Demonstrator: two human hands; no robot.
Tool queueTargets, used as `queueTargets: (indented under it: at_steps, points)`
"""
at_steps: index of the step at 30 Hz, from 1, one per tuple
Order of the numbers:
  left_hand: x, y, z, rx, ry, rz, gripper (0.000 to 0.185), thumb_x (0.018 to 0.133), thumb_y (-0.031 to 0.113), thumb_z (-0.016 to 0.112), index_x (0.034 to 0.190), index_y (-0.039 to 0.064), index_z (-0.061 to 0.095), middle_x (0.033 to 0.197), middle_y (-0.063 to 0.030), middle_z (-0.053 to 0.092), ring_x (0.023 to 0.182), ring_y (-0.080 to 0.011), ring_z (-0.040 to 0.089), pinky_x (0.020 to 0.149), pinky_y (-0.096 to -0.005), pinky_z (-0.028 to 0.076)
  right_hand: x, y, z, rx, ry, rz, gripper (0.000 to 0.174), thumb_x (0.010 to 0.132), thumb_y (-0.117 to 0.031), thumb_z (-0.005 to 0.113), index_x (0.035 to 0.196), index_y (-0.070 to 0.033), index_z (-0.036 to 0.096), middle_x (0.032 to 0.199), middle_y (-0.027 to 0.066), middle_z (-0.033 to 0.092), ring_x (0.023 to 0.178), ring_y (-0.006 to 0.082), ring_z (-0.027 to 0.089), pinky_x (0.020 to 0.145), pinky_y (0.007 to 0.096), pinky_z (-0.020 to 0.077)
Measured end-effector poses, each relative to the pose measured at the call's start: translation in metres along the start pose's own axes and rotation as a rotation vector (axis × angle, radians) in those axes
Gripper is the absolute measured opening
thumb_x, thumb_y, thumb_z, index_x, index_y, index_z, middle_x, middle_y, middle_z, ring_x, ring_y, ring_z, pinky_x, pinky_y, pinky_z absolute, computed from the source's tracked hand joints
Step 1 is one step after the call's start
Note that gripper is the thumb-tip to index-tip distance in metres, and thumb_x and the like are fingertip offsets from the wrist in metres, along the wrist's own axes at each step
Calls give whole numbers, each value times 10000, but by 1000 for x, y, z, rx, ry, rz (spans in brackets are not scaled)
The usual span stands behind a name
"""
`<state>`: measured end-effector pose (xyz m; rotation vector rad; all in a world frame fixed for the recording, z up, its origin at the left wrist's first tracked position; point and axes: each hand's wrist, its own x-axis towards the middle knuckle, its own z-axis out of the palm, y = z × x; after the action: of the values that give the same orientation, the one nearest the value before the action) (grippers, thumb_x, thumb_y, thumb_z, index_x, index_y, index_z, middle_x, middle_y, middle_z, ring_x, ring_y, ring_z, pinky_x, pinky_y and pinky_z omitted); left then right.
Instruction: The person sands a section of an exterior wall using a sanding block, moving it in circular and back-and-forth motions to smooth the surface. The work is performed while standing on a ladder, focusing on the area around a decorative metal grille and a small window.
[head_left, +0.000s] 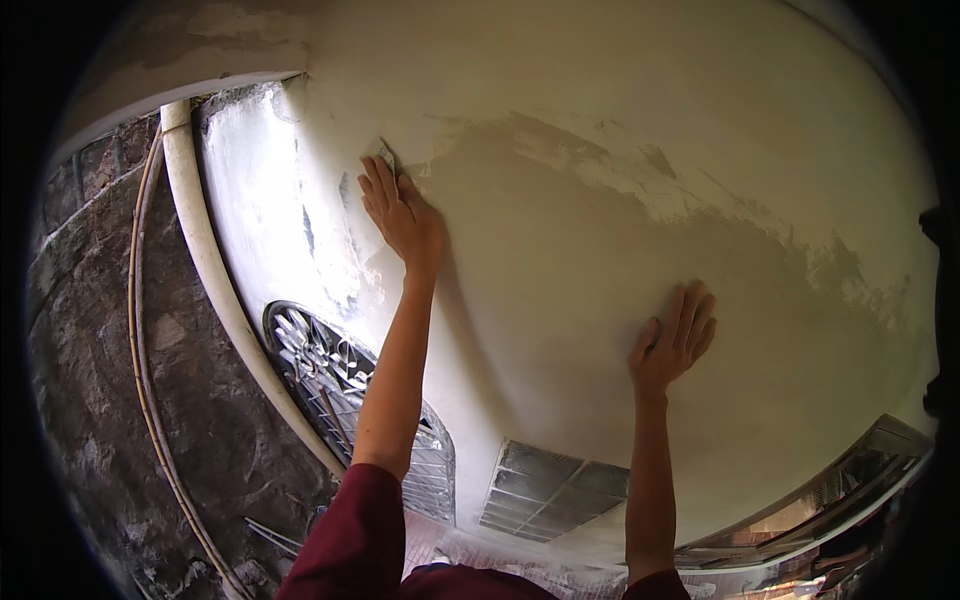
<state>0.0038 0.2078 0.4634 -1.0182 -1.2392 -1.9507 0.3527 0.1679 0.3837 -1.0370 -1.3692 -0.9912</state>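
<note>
A plastered wall surface (540, 315) spreads before me, pale with a darker grey-brown patch and streaky edges. My left hand (401, 221) is raised at the upper left, its palm to the surface. A small folded sheet, apparently sandpaper (385, 154), juts out past its fingertips; most of it is hidden under the fingers. Lower and to the right, my right hand (673, 337) lies against the plaster with the thumb apart from the fingers. I see nothing in it, though its palm is hidden.
At the left a pale pipe (206, 240) and a bamboo pole (140, 330) run beside a rough dark wall (82, 390). An ornamental metal grille (322, 352) fills an opening. A paned window (551, 491) sits below, with another framed opening (817, 495) at lower right.
</note>
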Motion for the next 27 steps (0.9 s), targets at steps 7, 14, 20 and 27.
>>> queueTargets:
  at_steps: [7,14,20,27]
  points:
    - [-124,22,-27,82,1,-476,581,1086,358,289,1531,-15,302,1633,-158,223,1506,-394,157,1209,-537,103,-3,1,-1,-36,-83,-29,551,1059,-392,275,1505,-101,415,1593,155,332,1489,394,244,1175,580,172]
    - [-35,-33,-19,48,18,-326,580,1087,327,282,1521,-57,283,1617,-214,226,1495,-412,173,1214,-508,116,-40,29,-43,-82,-404,-96,537,1020,-355,399,1511,-138,412,1612,158,281,1480,417,239,1169,633,164]
    - [-177,9,-51,24,-256,-136,525,1048,154,396,1527,-35,295,1621,-212,224,1502,-426,155,1202,-542,122,-65,3,-64,143,-523,21,657,924,-310,568,1520,-113,375,1624,194,216,1483,437,213,1167,642,167]
    - [-311,50,-215,-491,-1347,-352,389,967,-16,514,1354,-37,536,1336,-183,616,1249,-367,584,1049,-447,454,-143,-29,-110,738,-940,286,668,922,-251,627,1516,-90,367,1552,142,398,1424,296,396,1159,454,312]
